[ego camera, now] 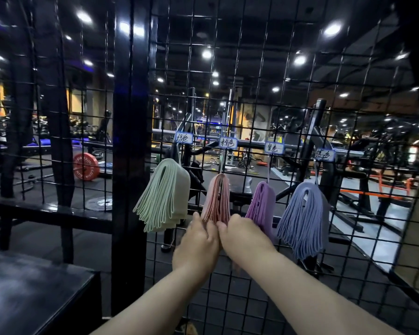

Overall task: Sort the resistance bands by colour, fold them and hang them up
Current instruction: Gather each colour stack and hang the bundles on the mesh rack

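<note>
The green bands (163, 197) hang folded on the wire grid (266, 76), left of the pink bands (217, 199). Just under the pink bands the left hand (198, 240) and right hand (242, 234) meet, fingers curled in, pinching the loose lower ends. To the right of the pink hang the purple bands (263, 201), then the blue bands (305, 213). They look like soft, light, stretchy rubber, and a stack is likely to slip, so grip near the fold, not the tails.

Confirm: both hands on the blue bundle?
No: left hand and right hand grip the pink bundle low down; the blue bundle hangs apart, far right.
</note>
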The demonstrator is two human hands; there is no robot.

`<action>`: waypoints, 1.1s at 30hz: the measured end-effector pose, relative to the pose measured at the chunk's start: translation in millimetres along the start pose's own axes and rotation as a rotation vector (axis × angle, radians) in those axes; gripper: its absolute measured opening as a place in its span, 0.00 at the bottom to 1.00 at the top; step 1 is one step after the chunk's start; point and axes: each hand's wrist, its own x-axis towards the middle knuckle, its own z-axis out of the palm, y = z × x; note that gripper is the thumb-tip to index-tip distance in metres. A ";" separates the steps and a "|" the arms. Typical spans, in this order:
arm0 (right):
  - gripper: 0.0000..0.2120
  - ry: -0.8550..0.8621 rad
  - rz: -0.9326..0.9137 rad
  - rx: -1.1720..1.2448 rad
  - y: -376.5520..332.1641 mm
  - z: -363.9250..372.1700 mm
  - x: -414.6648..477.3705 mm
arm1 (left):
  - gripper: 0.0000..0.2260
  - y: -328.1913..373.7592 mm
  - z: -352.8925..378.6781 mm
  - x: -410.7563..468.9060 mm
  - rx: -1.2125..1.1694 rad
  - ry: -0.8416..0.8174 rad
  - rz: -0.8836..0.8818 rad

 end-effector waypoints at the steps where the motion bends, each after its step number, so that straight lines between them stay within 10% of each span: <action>1: 0.11 0.026 -0.003 0.020 -1.9 -6.5 -1.0 | 0.33 0.0 -1.6 -2.9 0.033 0.009 0.025; 8: 0.18 0.305 -0.054 0.101 -12.4 -39.4 22.3 | 0.22 37.6 -23.9 0.2 0.004 0.322 0.435; 33: 0.11 0.307 -0.063 0.134 -7.2 -29.1 52.1 | 0.08 52.6 -33.5 46.2 -0.011 0.275 0.389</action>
